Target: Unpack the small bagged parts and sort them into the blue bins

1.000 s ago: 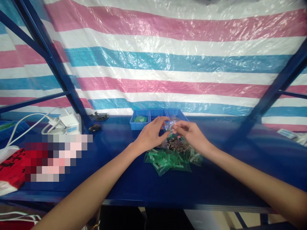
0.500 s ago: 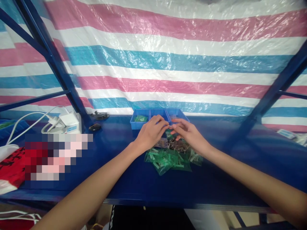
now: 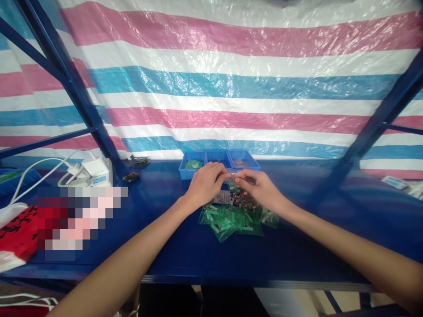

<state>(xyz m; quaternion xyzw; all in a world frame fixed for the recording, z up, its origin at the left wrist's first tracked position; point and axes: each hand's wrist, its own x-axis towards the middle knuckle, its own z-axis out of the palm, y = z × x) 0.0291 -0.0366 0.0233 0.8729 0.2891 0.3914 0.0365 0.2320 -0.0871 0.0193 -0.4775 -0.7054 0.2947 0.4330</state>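
Observation:
My left hand (image 3: 207,181) is closed in a pinch on the left edge of a small clear plastic bag (image 3: 233,171). On the bag's right side, my right hand (image 3: 256,185) pinches too, its fingers curled; the bag's contents are too small to make out. Below the hands lies a pile of small dark metal parts (image 3: 244,200), partly covered by my right hand. Beside it, under my left hand, is a clear bag of pins or screws (image 3: 223,197). Several green plastic bags (image 3: 228,222) with pale strips inside lie nearest to me.
A blue three-compartment bin (image 3: 216,156) stands behind the hands, with green bags in its left section. Left on the blue table (image 3: 297,259) are a black mouse (image 3: 131,177), a white power strip with plugs (image 3: 99,171) and a red bag (image 3: 20,229). Blue frame posts flank the table.
The fingers of my right hand have closed from a looser, spread pose into a pinch on the clear bag. My left hand has stayed nearly in place.

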